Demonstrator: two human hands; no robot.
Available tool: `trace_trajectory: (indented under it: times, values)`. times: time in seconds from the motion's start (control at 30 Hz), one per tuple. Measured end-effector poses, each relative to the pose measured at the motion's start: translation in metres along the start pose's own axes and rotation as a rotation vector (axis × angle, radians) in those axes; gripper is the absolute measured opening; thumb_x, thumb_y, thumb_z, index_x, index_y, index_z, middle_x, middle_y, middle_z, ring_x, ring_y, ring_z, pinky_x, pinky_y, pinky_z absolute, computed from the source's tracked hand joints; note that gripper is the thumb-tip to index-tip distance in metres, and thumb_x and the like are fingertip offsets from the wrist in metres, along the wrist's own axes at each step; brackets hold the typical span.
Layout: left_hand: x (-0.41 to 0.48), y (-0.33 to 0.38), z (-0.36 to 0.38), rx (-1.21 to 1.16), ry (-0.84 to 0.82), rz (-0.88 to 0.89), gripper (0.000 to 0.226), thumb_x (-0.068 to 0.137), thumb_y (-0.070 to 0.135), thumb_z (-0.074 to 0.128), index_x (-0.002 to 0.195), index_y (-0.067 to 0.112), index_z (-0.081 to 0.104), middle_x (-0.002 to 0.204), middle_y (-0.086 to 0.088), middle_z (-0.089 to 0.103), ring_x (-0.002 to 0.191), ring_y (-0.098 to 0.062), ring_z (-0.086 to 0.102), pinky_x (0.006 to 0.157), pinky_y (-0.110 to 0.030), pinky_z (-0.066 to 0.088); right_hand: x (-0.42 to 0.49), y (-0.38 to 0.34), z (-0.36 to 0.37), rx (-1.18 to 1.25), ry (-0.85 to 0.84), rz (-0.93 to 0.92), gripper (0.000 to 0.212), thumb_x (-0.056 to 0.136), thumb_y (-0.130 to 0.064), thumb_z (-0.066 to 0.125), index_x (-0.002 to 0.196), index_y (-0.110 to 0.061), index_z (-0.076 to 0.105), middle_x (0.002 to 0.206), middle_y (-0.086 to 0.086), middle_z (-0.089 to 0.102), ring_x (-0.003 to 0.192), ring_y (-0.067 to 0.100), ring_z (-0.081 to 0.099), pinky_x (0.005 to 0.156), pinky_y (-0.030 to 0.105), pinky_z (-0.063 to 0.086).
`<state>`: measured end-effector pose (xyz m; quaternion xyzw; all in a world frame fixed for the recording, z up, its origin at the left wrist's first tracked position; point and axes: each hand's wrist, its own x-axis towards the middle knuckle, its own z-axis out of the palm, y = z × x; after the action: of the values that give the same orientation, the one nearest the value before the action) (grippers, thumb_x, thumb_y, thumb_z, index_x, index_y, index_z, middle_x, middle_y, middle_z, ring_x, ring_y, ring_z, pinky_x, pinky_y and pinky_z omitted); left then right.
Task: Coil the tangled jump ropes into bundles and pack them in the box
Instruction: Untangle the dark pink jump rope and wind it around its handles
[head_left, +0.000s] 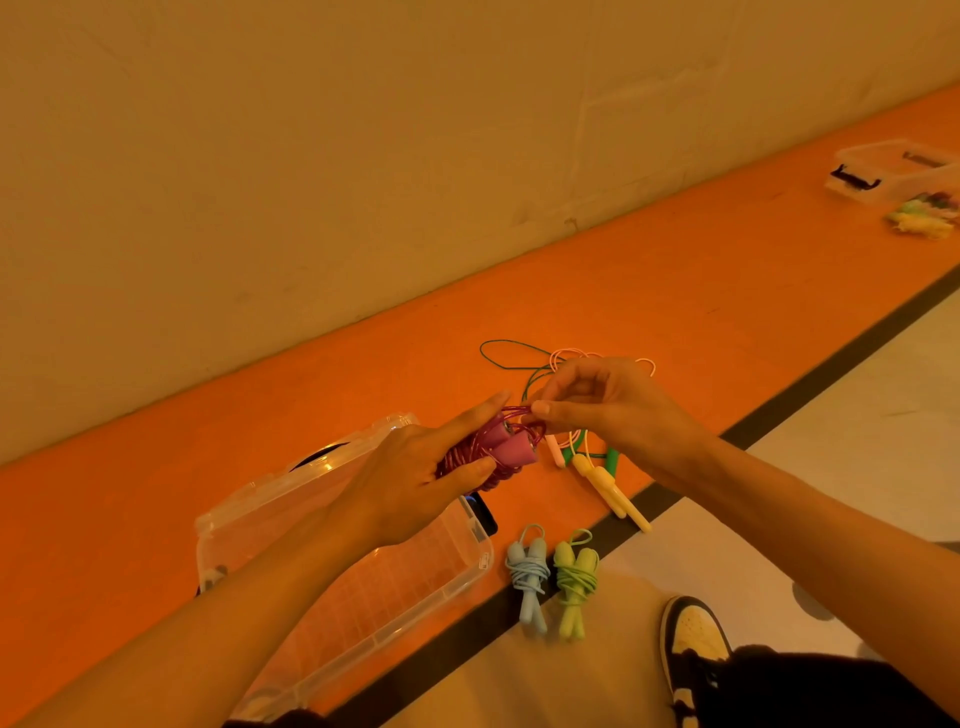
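My left hand (415, 478) grips a coiled magenta jump rope (511, 444) by its two pink handles, above the far end of a clear plastic box (291, 499) that stands open on the orange floor. My right hand (608, 410) pinches a loop of that magenta cord at the handles' top. Behind my hands lies a tangle of green, pink and yellow ropes (582, 452), partly hidden. Two coiled bundles, a blue one (530, 577) and a light green one (574, 582), lie to the right of the box.
A beige wall runs along the far side of the orange strip. A dark line (769, 421) divides orange from pale floor. Another clear box (893, 171) with a small rope pile (924, 213) sits at the far right. My shoe (693, 644) is at the bottom right.
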<state>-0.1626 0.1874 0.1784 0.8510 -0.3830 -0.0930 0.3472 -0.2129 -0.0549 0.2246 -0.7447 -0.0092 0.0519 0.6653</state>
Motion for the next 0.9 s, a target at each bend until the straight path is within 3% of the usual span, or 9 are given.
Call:
trace_trajectory:
  times: [0.2, 0.4, 0.5, 0.7, 0.83, 0.9]
  values:
    - [0.0, 0.002, 0.0, 0.011, 0.044, 0.011, 0.058, 0.09, 0.069, 0.036, 0.144, 0.068, 0.013, 0.103, 0.005, 0.071, 0.068, -0.007, 0.063, 0.066, -0.033, 0.054, -0.003, 0.006, 0.013, 0.049, 0.16, -0.028, 0.016, 0.078, -0.01, 0.078, 0.089, -0.002, 0.07, 0.095, 0.008, 0.077, 0.091, 0.022, 0.074, 0.082, 0.032, 0.06]
    - [-0.002, 0.004, 0.002, 0.087, 0.045, 0.008, 0.06, 0.092, 0.069, 0.033, 0.146, 0.066, 0.006, 0.095, 0.003, 0.07, 0.068, -0.011, 0.061, 0.066, -0.04, 0.052, -0.006, 0.008, 0.02, 0.109, 0.224, -0.056, 0.016, 0.071, -0.015, 0.079, 0.083, -0.008, 0.072, 0.095, 0.005, 0.077, 0.092, 0.021, 0.073, 0.083, 0.032, 0.059]
    - [-0.002, 0.005, 0.003, 0.098, 0.054, 0.016, 0.064, 0.092, 0.069, 0.034, 0.148, 0.062, 0.004, 0.097, 0.012, 0.069, 0.069, -0.006, 0.061, 0.066, -0.035, 0.052, -0.006, 0.01, 0.024, 0.129, 0.235, -0.06, 0.025, 0.068, -0.019, 0.079, 0.086, -0.003, 0.072, 0.096, 0.005, 0.077, 0.092, 0.02, 0.074, 0.081, 0.031, 0.059]
    - [-0.002, 0.008, 0.009, 0.156, 0.017, 0.083, 0.066, 0.094, 0.069, 0.033, 0.153, 0.051, 0.012, 0.092, 0.008, 0.071, 0.068, -0.006, 0.059, 0.062, -0.038, 0.049, -0.005, 0.015, 0.027, 0.242, 0.244, -0.05, 0.024, 0.067, -0.016, 0.08, 0.085, -0.003, 0.071, 0.097, 0.01, 0.077, 0.096, 0.022, 0.073, 0.082, 0.031, 0.057]
    - [-0.001, 0.009, 0.004, 0.158, 0.093, 0.061, 0.068, 0.094, 0.065, 0.035, 0.155, 0.045, 0.012, 0.071, 0.024, 0.054, 0.062, 0.003, 0.053, 0.055, -0.014, 0.033, -0.006, 0.019, 0.03, 0.289, 0.251, -0.024, 0.022, 0.068, -0.017, 0.079, 0.084, -0.003, 0.071, 0.095, 0.012, 0.077, 0.092, 0.023, 0.074, 0.077, 0.029, 0.057]
    - [0.0, 0.008, -0.001, 0.143, 0.124, 0.053, 0.068, 0.094, 0.063, 0.036, 0.156, 0.041, 0.015, 0.065, 0.027, 0.049, 0.062, 0.005, 0.053, 0.055, -0.01, 0.032, -0.009, 0.021, 0.032, 0.309, 0.232, -0.013, 0.021, 0.07, -0.016, 0.078, 0.084, -0.003, 0.07, 0.098, 0.011, 0.077, 0.095, 0.024, 0.073, 0.079, 0.03, 0.057]
